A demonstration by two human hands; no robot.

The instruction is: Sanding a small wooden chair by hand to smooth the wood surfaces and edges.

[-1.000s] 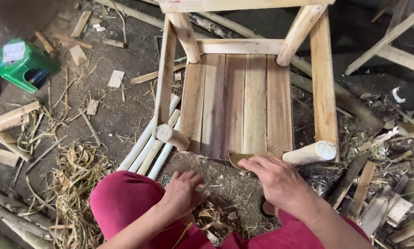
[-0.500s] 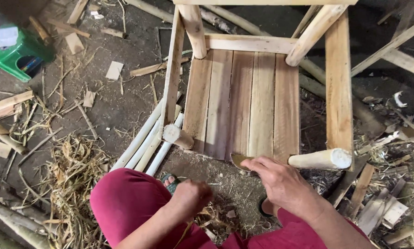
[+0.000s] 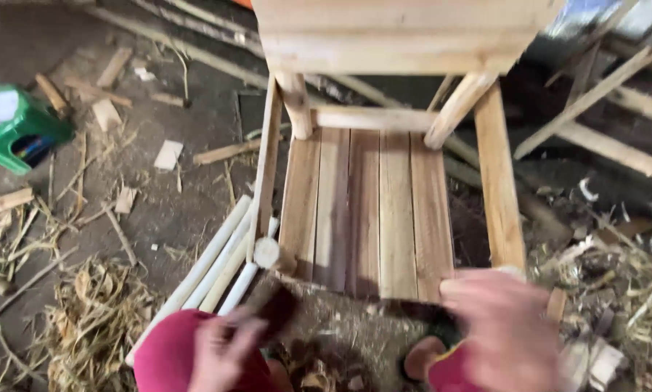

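The wooden chair frame [image 3: 384, 196] lies on its back on the dirt floor [image 3: 188, 123], with its flat slats facing up and its round legs pointing toward the person. The near edge of the slats sits just above the two hands.

The right hand [image 3: 504, 330] is a big blur at the near right corner of the frame, touching or almost touching the short round leg [image 3: 511, 272] there. I cannot tell if its grip is spread or pressed together.

The left hand [image 3: 228, 348] is low, over the knee in red trousers [image 3: 170, 359]. It looks closed around something dark and blurry [image 3: 275, 305], but the thing is too smeared to name.

Next to the frame on the left lie some pale peeled sticks [image 3: 217, 265] side by side. Further left is a heap of dry straw and shavings [image 3: 86, 319]. A small green plastic stool [image 3: 17, 131] stands far away at the left edge. Wood scraps [image 3: 609, 276] cover the floor on the right.
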